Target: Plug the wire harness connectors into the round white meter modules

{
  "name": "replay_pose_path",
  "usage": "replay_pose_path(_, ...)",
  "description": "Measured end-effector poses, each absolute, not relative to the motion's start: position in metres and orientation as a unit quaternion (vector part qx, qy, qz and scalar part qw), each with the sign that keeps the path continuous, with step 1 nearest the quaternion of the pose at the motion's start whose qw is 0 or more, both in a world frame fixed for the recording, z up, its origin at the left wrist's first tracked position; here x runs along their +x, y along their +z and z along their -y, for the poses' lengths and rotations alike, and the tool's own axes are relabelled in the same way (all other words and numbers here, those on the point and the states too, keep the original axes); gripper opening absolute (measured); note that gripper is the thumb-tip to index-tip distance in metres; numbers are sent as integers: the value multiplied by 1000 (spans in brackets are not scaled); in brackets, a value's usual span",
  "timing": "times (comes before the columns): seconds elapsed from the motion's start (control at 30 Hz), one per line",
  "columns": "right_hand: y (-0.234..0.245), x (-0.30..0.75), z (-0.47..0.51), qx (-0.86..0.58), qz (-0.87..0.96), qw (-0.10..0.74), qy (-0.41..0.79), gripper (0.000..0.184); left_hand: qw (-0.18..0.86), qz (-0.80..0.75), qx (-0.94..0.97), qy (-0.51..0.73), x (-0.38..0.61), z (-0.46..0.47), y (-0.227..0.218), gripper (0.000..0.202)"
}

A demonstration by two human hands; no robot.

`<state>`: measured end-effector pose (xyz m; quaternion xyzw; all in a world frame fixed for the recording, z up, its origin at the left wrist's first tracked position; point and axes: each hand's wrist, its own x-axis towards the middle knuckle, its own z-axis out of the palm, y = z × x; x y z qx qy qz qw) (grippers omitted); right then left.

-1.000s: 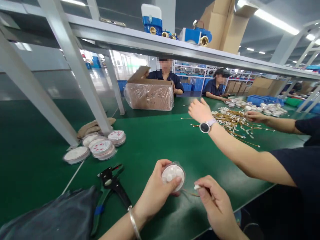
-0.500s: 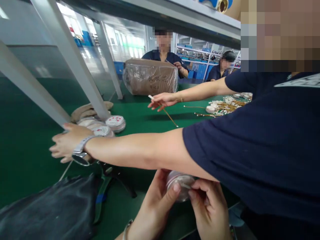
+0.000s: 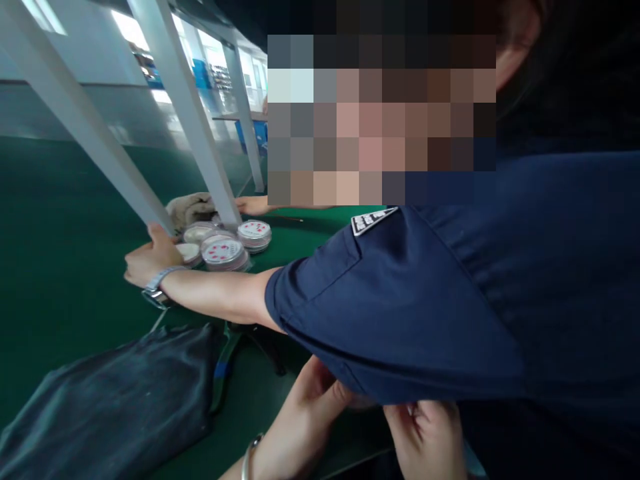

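Observation:
My left hand (image 3: 305,413) and my right hand (image 3: 425,433) are close together at the bottom edge, fingers curled toward each other. A co-worker's dark blue sleeve (image 3: 390,313) covers their fingertips and the round clear-cased disc that my left hand held a moment ago. What my right fingers pinch is hidden. The co-worker leans right across my view, and their arm stretches to the left. Their hand with a wristwatch (image 3: 147,260) rests beside a group of flat round discs (image 3: 225,252) on the green table (image 3: 60,267).
A dark grey bag (image 3: 110,400) lies at the lower left. Green-handled pliers (image 3: 223,363) show partly under the co-worker's arm. Slanted white frame legs (image 3: 185,113) stand behind the discs, with a beige cloth (image 3: 193,205) at their foot. Another person's hand (image 3: 253,205) lies farther back.
The co-worker has leaned further in, and their body now fills most of the view. Their watch hand moved up to the discs. My hands and the disc slid under their sleeve.

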<state>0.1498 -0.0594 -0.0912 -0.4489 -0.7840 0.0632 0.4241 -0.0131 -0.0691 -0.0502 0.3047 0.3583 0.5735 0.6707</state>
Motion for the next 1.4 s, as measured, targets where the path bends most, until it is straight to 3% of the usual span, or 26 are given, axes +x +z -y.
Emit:
replay_pose_path(0.2,-78,134,77,-362,809,432,166,10,695,-384,226,565,-26,106,-51,40)
replay_pose_path(0.5,-61,126,103,-319,796,475,196,11,671,-358,271,590,-29,140,-46,48)
replay_pose_path(0.9,-62,122,121,-357,730,530,243,10,628,-388,384,554,-30,150,-49,42)
replay_pose_path(1.07,-64,120,120,-364,700,562,248,9,608,-399,417,546,-26,146,-45,42)
replay_pose_path(1.2,-69,121,114,-356,685,588,243,21,561,-413,455,555,-20,139,-46,39)
replay_pose_path(1.4,-72,129,104,-352,696,608,147,24,477,-444,507,564,-15,131,-50,34)
